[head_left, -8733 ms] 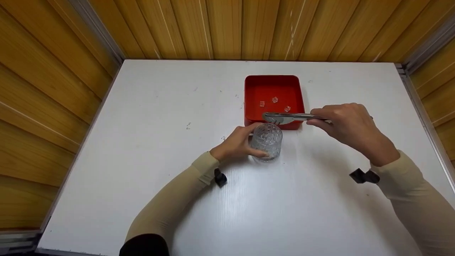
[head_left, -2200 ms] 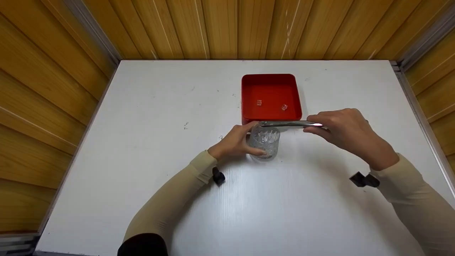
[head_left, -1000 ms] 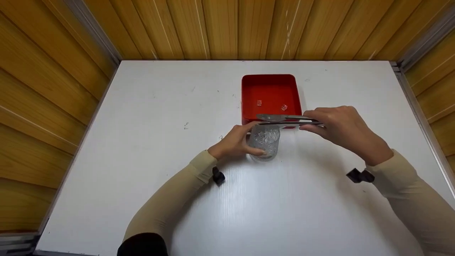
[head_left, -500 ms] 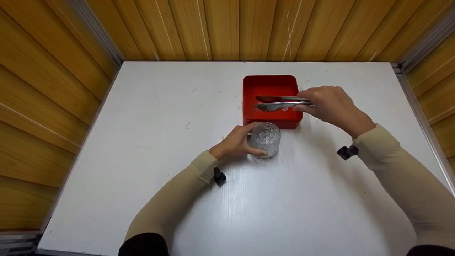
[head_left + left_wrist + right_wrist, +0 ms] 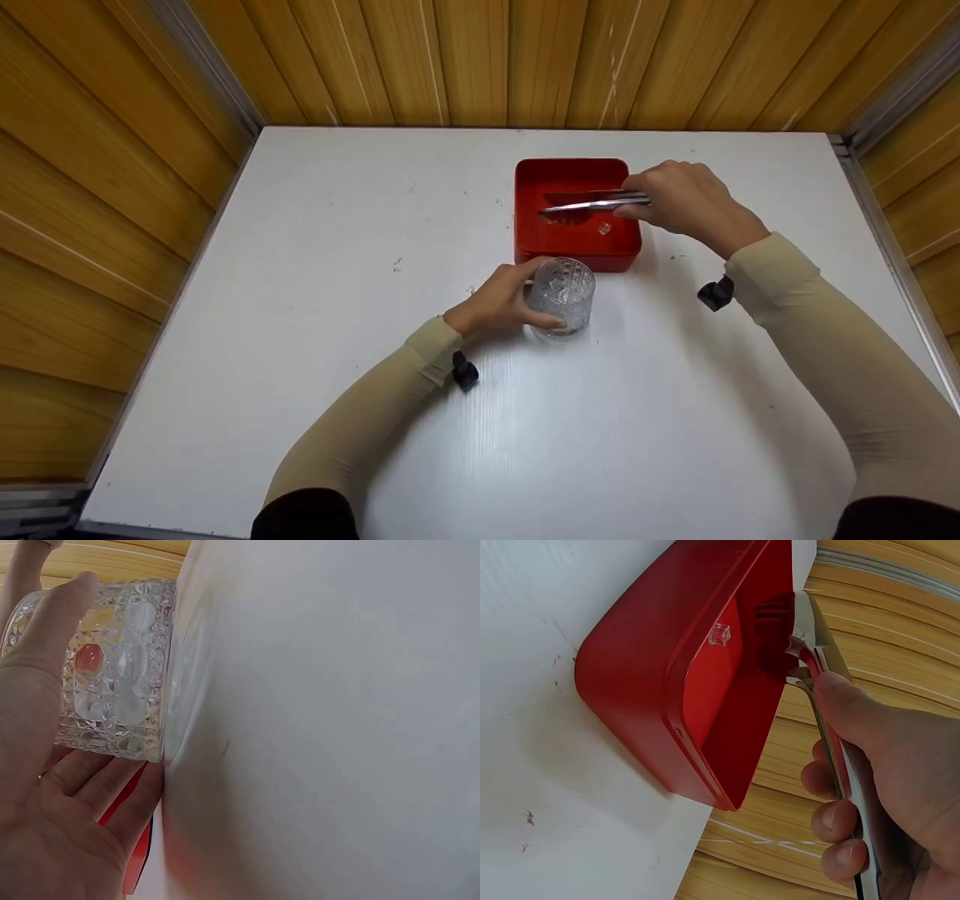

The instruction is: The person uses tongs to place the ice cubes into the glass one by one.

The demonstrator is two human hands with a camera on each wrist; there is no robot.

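Note:
My left hand (image 5: 504,301) holds a cut-glass tumbler (image 5: 568,300) upright on the white table, thumb and fingers around its side. Bumpy facets of the glass show close up in the left wrist view, with the thumb across them. Metal tongs (image 5: 831,712) are gripped in my right hand (image 5: 686,204). Their two arms stand apart, and the tips reach into the red square box (image 5: 574,261) behind the tumbler. One clear cube (image 5: 604,228) lies on the box floor near its right front corner. The tongs cover part of the floor to its left.
The white table (image 5: 360,247) carries a few small dark marks left of the box. Wooden slat walls (image 5: 480,67) rise behind and at both sides. The box's front wall stands close behind the tumbler's rim.
My right hand has carried the tongs from over the tumbler back into the box. One cube fewer lay in the box by 2.2 s ago than at first. The left hand stays on the tumbler.

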